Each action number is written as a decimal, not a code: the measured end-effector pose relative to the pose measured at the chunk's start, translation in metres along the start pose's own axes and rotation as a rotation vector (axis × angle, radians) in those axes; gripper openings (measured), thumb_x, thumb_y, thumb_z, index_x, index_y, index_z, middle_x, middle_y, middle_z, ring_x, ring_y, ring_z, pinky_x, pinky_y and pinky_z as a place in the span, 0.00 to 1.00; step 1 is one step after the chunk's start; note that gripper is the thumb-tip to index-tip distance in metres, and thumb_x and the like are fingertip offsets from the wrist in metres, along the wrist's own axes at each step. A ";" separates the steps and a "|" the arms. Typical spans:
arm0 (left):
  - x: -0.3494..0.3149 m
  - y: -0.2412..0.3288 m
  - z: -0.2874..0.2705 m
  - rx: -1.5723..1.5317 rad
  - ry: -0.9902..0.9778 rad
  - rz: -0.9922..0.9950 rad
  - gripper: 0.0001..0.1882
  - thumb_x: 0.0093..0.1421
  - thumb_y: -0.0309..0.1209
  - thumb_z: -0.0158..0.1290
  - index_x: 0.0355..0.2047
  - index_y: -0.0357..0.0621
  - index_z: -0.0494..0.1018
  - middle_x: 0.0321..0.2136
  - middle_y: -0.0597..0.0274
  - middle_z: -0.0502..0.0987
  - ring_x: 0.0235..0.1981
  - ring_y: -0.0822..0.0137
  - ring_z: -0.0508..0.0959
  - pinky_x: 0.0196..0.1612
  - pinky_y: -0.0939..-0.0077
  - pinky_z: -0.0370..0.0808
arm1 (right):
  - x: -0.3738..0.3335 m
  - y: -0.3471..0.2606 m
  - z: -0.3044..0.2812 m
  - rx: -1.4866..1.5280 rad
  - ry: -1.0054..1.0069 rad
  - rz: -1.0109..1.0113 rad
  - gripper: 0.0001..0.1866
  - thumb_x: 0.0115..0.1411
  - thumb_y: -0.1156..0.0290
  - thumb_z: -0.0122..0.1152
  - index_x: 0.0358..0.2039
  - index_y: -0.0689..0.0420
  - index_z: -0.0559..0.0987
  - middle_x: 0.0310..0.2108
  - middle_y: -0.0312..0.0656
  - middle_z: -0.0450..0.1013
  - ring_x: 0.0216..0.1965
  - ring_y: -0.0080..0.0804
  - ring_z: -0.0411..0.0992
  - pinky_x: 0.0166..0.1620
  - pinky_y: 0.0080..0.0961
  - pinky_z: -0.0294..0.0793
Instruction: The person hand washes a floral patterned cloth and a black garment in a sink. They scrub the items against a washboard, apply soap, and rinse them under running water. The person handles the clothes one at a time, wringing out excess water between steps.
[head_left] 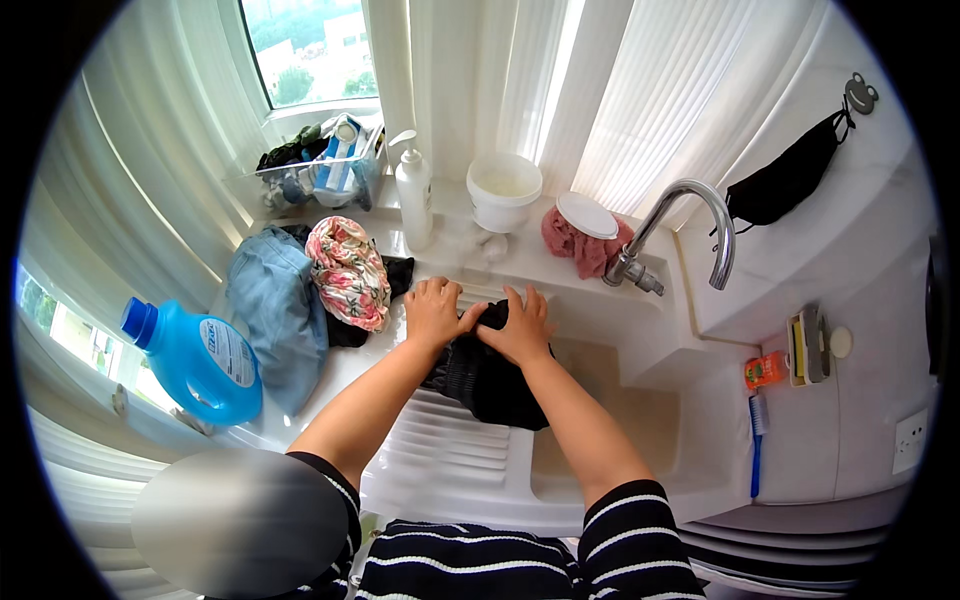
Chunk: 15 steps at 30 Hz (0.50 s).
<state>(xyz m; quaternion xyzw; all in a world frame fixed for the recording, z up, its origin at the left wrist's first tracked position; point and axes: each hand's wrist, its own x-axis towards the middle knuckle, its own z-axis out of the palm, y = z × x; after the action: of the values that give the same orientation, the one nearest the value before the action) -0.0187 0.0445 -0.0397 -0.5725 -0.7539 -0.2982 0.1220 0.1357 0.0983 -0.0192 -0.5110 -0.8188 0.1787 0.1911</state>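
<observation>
The bare left forearm (372, 408) slants far and right, the bare right forearm (580, 420) far and left; the bare left hand (434, 312) and bare right hand (522, 330) show their backs, thumbs close together.

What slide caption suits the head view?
Left hand and right hand on black cloth, where the washboard meets the basin.

A home laundry corner: sink (610, 460) with ribbed washboard (445, 440), blue detergent jug (195, 365), piled clothes (275, 300), pale window curtains (450, 80).
</observation>
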 end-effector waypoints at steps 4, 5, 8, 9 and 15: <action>-0.051 0.027 -0.065 -0.061 -0.303 0.099 0.38 0.45 0.61 0.60 0.50 0.51 0.75 0.52 0.43 0.67 0.54 0.42 0.65 0.53 0.45 0.63 | -0.052 0.033 -0.016 0.181 -0.352 -0.196 0.40 0.39 0.49 0.71 0.54 0.47 0.70 0.69 0.50 0.47 0.68 0.54 0.47 0.59 0.70 0.51; -0.074 0.024 -0.073 -0.164 -0.253 0.228 0.35 0.43 0.58 0.62 0.47 0.52 0.76 0.50 0.46 0.69 0.53 0.44 0.66 0.51 0.45 0.64 | -0.076 0.039 -0.015 0.199 -0.246 -0.408 0.37 0.37 0.51 0.72 0.50 0.47 0.72 0.66 0.48 0.52 0.66 0.53 0.51 0.57 0.64 0.55; -0.087 0.017 -0.069 -0.186 -0.291 0.406 0.28 0.38 0.49 0.67 0.39 0.49 0.77 0.44 0.55 0.71 0.47 0.48 0.69 0.46 0.49 0.67 | -0.091 0.039 -0.006 0.196 -0.086 -0.630 0.31 0.32 0.54 0.74 0.40 0.48 0.75 0.53 0.41 0.66 0.55 0.46 0.63 0.50 0.49 0.63; -0.070 0.012 -0.058 -0.189 -0.256 0.410 0.24 0.38 0.46 0.66 0.33 0.47 0.76 0.40 0.58 0.72 0.42 0.51 0.71 0.42 0.54 0.68 | -0.072 0.034 0.001 0.179 0.019 -0.615 0.28 0.33 0.55 0.74 0.37 0.49 0.76 0.44 0.38 0.69 0.48 0.43 0.67 0.46 0.44 0.66; -0.006 -0.002 -0.036 -0.217 -0.157 0.254 0.20 0.46 0.44 0.64 0.32 0.42 0.76 0.34 0.55 0.74 0.39 0.49 0.72 0.44 0.57 0.70 | -0.009 0.007 0.012 0.124 0.083 -0.380 0.24 0.39 0.57 0.71 0.36 0.51 0.74 0.48 0.43 0.68 0.50 0.47 0.65 0.48 0.46 0.67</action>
<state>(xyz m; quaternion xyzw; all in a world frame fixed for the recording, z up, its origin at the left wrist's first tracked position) -0.0242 0.0182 -0.0152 -0.6945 -0.6462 -0.3143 0.0369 0.1386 0.0922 -0.0343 -0.3416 -0.8793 0.1683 0.2859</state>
